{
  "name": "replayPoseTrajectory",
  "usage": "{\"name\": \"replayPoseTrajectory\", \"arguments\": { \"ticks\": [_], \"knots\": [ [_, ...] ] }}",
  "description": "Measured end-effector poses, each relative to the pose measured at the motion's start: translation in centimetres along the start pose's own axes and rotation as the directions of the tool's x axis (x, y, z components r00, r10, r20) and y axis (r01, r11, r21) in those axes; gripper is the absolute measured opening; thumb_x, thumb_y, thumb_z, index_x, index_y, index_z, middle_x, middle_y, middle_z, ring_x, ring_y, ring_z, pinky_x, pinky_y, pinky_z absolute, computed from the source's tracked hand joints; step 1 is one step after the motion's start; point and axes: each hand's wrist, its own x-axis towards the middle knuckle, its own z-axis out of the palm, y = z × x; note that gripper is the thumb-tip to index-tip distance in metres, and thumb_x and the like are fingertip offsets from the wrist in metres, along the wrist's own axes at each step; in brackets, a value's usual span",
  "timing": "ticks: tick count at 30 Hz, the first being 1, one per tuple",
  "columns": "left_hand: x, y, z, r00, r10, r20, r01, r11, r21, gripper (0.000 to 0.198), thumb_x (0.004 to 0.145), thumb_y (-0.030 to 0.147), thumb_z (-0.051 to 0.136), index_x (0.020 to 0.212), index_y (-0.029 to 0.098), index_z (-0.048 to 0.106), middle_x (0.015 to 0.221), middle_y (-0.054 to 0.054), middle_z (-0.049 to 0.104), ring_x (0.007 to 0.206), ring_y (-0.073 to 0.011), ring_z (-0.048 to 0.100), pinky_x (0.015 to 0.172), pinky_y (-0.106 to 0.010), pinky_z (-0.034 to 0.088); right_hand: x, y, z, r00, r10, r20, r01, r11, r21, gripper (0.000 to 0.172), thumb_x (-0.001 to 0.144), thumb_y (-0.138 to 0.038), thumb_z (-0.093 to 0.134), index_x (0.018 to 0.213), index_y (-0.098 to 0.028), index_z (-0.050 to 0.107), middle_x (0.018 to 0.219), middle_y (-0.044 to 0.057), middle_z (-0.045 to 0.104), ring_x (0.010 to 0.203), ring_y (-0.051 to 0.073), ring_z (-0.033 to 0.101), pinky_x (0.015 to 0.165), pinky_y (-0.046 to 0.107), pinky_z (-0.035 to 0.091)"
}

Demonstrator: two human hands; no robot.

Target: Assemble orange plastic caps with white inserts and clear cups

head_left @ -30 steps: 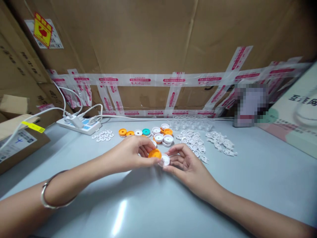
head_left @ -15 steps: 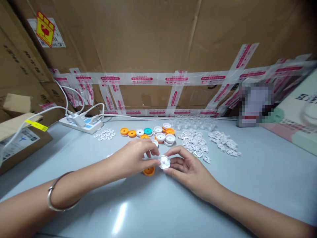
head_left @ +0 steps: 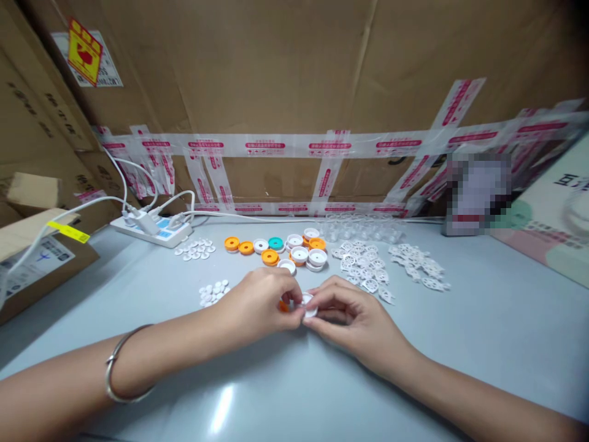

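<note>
Between the fingertips of both hands is a small white round cup-shaped piece (head_left: 311,311). My right hand (head_left: 356,319) pinches its right side between thumb and fingers. The thumb and fingers of my left hand (head_left: 267,301) are closed at its left edge and cover part of it. Behind the left fingers a bit of an orange round cap (head_left: 283,306) shows. Just beyond the hands lie a white round cap (head_left: 286,266) and another orange cap (head_left: 270,257), with several more white, orange and teal caps, some stacked.
Small white discs (head_left: 215,292) lie left of my left hand, with flat white pieces (head_left: 196,249) farther back. Lattice-like white parts (head_left: 363,264) and clear cups (head_left: 363,228) are at right. A power strip (head_left: 151,230), cartons (head_left: 276,67) and a blurred-out object (head_left: 476,193) border the table.
My left hand has moved slightly right and closed in on the white piece. The fingers now cover more of it and of the orange cap behind. The small white discs at left have come into view.
</note>
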Motion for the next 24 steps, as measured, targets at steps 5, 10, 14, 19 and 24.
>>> {"name": "replayPoseTrajectory", "arguments": {
  "ticks": [5,10,14,19,24],
  "knots": [
    [0.0,-0.2,-0.5,0.998,0.020,0.067,-0.012,0.994,-0.112,0.007,0.067,0.016,0.062,0.073,0.013,0.064,0.067,-0.001,0.063,0.061,-0.0107,0.056,0.058,-0.021,0.042,-0.2,0.0,0.0,0.999,-0.032,0.008,0.032,0.999,0.009,0.005,0.070,-0.019,0.065,0.074,-0.019,0.063,0.084,0.002,0.054,0.079,0.011,0.064,0.072,0.024,0.059],
    [-0.1,-0.2,-0.9,0.997,0.079,0.003,-0.079,0.995,-0.060,0.007,0.070,0.018,0.061,0.075,0.015,0.064,0.072,-0.001,0.063,0.067,-0.0116,0.055,0.063,-0.022,0.043,-0.5,-0.1,-0.2,0.996,-0.085,-0.001,0.085,0.996,-0.008,0.006,0.070,-0.017,0.065,0.074,-0.020,0.063,0.085,0.004,0.054,0.089,0.014,0.062,0.073,0.026,0.060],
    [-0.2,-0.2,-1.1,0.989,0.146,-0.005,-0.147,0.988,-0.044,0.010,0.077,0.022,0.060,0.081,0.014,0.065,0.077,-0.003,0.064,0.074,-0.0131,0.057,0.067,-0.024,0.044,-0.5,-0.3,-0.2,0.992,-0.125,-0.015,0.125,0.992,-0.035,0.007,0.070,-0.016,0.066,0.075,-0.021,0.064,0.085,0.004,0.055,0.087,0.013,0.061,0.072,0.025,0.060],
    [-0.2,-0.2,-1.5,0.984,0.176,-0.034,-0.178,0.979,-0.096,0.007,0.078,0.017,0.061,0.079,0.014,0.068,0.078,-0.003,0.063,0.072,-0.0121,0.059,0.068,-0.024,0.046,-0.5,-0.3,-0.2,0.979,-0.200,-0.031,0.197,0.977,-0.083,0.009,0.071,-0.016,0.066,0.077,-0.021,0.064,0.086,0.004,0.056,0.090,0.014,0.061,0.073,0.026,0.060],
    [-0.1,0.0,-1.5,0.984,0.163,-0.066,-0.172,0.968,-0.183,0.010,0.076,0.010,0.061,0.075,0.013,0.070,0.076,-0.004,0.065,0.071,-0.0118,0.060,0.070,-0.024,0.047,-0.6,-0.2,-0.2,0.968,-0.249,-0.039,0.242,0.962,-0.126,0.009,0.071,-0.014,0.066,0.077,-0.021,0.064,0.087,0.005,0.056,0.092,0.015,0.061,0.075,0.029,0.060]
  ]
}}
